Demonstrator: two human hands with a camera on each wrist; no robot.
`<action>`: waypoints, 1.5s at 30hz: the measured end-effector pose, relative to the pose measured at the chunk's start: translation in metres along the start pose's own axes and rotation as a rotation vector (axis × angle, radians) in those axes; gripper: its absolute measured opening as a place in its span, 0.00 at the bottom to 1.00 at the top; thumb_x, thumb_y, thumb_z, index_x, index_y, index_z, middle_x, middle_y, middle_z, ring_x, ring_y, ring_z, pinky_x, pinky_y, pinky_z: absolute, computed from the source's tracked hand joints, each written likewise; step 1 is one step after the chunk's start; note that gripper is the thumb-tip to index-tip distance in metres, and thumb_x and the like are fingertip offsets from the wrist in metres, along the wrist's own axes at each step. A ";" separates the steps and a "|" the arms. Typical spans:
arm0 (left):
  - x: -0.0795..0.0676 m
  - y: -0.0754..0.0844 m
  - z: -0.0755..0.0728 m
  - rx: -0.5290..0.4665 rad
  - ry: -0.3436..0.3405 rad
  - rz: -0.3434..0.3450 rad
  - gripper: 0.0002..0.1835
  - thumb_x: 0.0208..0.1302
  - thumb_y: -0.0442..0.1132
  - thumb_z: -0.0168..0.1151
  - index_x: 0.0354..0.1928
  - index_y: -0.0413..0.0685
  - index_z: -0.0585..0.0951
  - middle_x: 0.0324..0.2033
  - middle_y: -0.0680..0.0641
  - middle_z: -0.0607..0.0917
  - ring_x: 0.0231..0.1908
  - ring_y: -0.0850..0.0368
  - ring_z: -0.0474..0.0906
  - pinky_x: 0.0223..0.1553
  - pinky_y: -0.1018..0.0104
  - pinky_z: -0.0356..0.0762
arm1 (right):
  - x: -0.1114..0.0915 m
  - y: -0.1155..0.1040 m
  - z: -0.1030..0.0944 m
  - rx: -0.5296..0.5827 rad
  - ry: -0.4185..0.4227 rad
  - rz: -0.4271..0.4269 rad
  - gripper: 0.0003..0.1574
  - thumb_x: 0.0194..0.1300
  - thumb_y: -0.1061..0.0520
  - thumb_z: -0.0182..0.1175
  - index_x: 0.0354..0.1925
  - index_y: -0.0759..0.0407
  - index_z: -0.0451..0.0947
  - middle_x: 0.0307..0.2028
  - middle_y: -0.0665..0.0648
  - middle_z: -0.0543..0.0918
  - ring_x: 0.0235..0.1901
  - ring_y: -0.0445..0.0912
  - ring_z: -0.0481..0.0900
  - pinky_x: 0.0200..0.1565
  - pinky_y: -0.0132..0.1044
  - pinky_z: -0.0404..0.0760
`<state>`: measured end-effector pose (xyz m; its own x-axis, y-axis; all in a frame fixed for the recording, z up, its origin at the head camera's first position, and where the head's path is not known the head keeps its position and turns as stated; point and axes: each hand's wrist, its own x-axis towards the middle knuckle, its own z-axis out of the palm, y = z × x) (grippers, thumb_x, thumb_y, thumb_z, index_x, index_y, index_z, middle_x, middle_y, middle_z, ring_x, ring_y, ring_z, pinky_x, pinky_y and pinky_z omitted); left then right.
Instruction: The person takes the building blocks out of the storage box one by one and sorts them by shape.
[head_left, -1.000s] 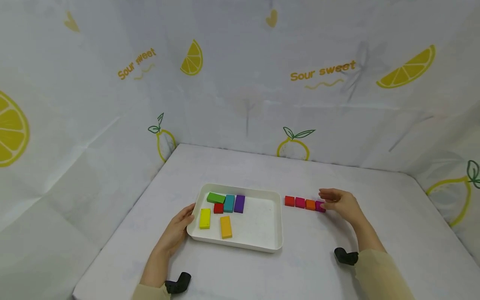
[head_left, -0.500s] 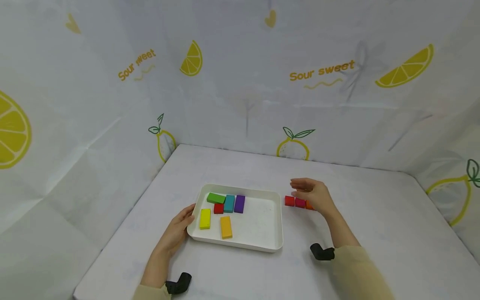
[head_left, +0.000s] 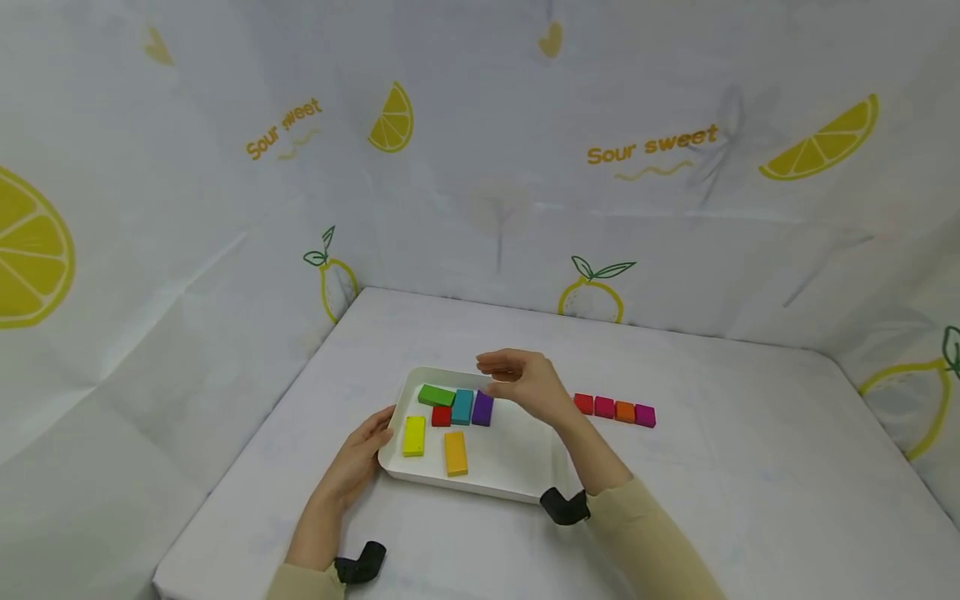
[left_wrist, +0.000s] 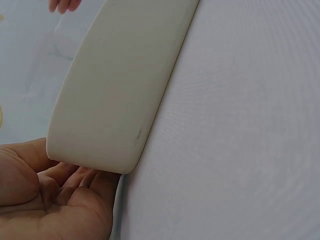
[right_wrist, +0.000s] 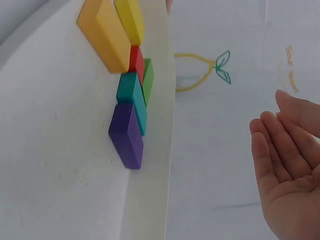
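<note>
My left hand (head_left: 354, 467) grips the left edge of a white tray (head_left: 517, 454), thumb at the rim and fingers against the side, as the left wrist view shows. Inside the tray lie a green block (head_left: 437, 396), a small red block (head_left: 442, 416), a teal block (head_left: 462, 407), a purple block (head_left: 483, 408), a yellow block (head_left: 414, 436) and an orange-yellow block (head_left: 456, 453). Above the tray's far side hovers my right hand (head_left: 531, 390), nearest the purple block in the head view. Its fingers are relaxed and hold nothing, which the right wrist view confirms.
Right of the tray, a row of small cubes stands on the white table (head_left: 720, 483): a red cube (head_left: 583, 404), a crimson cube (head_left: 604, 407), an orange cube (head_left: 625, 412) and a magenta cube (head_left: 645, 416). A lemon-print cloth (head_left: 465, 167) rises behind.
My right hand has left the magenta cube and travelled left, past the row, to above the tray. The cubes stay in their row. My left hand keeps its hold on the tray.
</note>
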<state>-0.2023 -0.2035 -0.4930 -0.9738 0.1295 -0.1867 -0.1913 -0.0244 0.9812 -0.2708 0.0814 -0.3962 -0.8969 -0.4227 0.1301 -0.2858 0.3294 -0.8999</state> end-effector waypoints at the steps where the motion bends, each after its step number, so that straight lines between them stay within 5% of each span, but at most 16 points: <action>1: 0.000 0.000 0.000 0.000 -0.001 0.000 0.28 0.79 0.36 0.40 0.77 0.44 0.53 0.78 0.38 0.52 0.78 0.42 0.47 0.77 0.44 0.49 | 0.002 -0.003 0.006 -0.005 -0.005 0.002 0.26 0.61 0.64 0.66 0.58 0.60 0.79 0.55 0.60 0.85 0.58 0.59 0.81 0.60 0.45 0.81; 13: 0.001 0.001 0.002 -0.007 0.008 0.003 0.28 0.78 0.35 0.40 0.76 0.42 0.54 0.77 0.37 0.53 0.78 0.41 0.49 0.76 0.43 0.51 | 0.022 0.005 0.060 -0.087 -0.051 0.068 0.25 0.59 0.65 0.68 0.56 0.61 0.81 0.51 0.60 0.87 0.52 0.56 0.84 0.54 0.43 0.84; 26: 0.002 0.000 0.002 -0.007 0.009 0.008 0.28 0.77 0.34 0.40 0.76 0.41 0.53 0.77 0.36 0.54 0.77 0.40 0.50 0.76 0.43 0.51 | 0.025 0.033 0.073 -0.095 -0.037 0.088 0.24 0.53 0.69 0.71 0.51 0.63 0.83 0.48 0.61 0.88 0.49 0.52 0.86 0.53 0.41 0.85; 45: 0.001 -0.001 0.001 0.011 0.023 0.019 0.28 0.77 0.35 0.41 0.76 0.41 0.55 0.77 0.36 0.55 0.77 0.41 0.51 0.76 0.43 0.51 | 0.027 0.038 0.085 -0.166 -0.063 0.065 0.25 0.51 0.73 0.69 0.50 0.64 0.83 0.47 0.60 0.88 0.46 0.50 0.84 0.51 0.42 0.85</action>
<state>-0.2025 -0.2024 -0.4938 -0.9799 0.1064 -0.1685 -0.1711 -0.0159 0.9851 -0.2775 0.0105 -0.4618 -0.8937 -0.4465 0.0429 -0.2846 0.4904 -0.8237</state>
